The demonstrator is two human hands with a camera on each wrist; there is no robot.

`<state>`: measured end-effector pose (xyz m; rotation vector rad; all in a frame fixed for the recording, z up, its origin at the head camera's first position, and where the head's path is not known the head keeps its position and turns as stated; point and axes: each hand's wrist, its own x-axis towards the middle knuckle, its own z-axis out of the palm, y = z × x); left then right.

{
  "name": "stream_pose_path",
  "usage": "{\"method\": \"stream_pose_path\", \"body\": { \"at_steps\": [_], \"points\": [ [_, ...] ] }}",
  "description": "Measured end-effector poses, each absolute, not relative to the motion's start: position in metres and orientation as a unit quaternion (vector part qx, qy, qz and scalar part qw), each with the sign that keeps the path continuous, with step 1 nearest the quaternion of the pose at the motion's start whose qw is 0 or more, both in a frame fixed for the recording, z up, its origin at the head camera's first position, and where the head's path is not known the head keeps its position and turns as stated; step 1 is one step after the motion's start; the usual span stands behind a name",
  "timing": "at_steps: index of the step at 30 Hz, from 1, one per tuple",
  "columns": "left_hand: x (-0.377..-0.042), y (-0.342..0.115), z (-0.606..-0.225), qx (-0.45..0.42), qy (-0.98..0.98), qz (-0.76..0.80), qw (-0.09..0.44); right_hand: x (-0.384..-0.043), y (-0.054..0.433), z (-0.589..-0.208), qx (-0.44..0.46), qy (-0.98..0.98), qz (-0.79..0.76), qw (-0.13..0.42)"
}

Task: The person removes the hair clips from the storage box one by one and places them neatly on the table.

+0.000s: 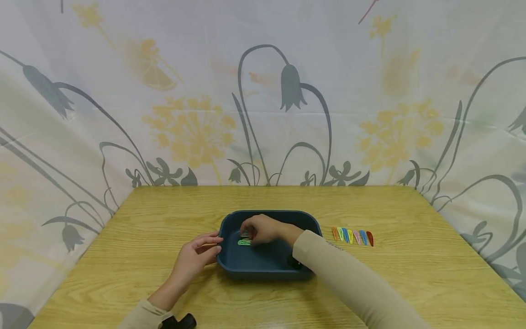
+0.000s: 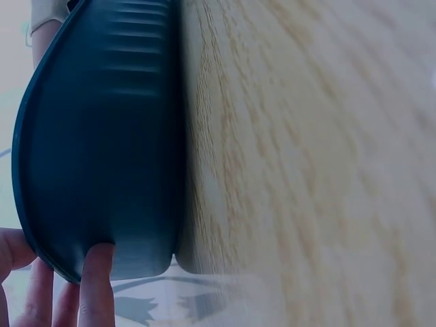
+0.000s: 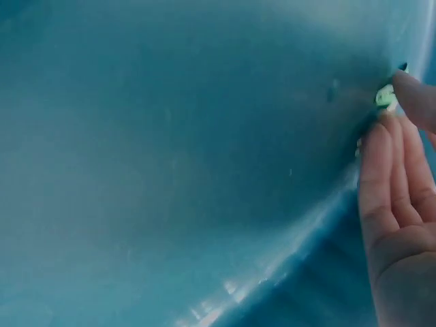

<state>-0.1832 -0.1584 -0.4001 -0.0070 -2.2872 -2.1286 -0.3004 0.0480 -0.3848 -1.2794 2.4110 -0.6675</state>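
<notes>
Inside the blue tray (image 1: 230, 265), the right hand (image 1: 263, 230) pinches a green hair clip (image 1: 244, 242); the left hand (image 1: 196, 256), grip released, touches the tray's outer wall on the tabletop (image 1: 411, 274).

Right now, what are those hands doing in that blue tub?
A person sits at a wooden table with a dark blue tub in front of them. Their right hand reaches inside it and pinches a green hair clip lying on the bottom. Their left hand rests against the tub's outer wall, fingers fairly straight. Beside the tub, on the right, a row of colourful hair clips lies on the table.
</notes>
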Motion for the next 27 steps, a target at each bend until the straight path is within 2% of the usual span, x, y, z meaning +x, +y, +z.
{"method": "stream_pose_path", "body": {
  "at_steps": [5,27],
  "points": [
    [-0.1829,-0.1589,-0.4004,-0.003,-0.730,-0.683,0.007,-0.2989,0.0456,-0.3845,-0.459,0.840,-0.244,0.156],
    [-0.1835,-0.1601,-0.4002,-0.012,-0.733,-0.680,0.000,-0.2942,0.0434,-0.3779,-0.464,0.832,-0.247,0.179]
  ]
}}
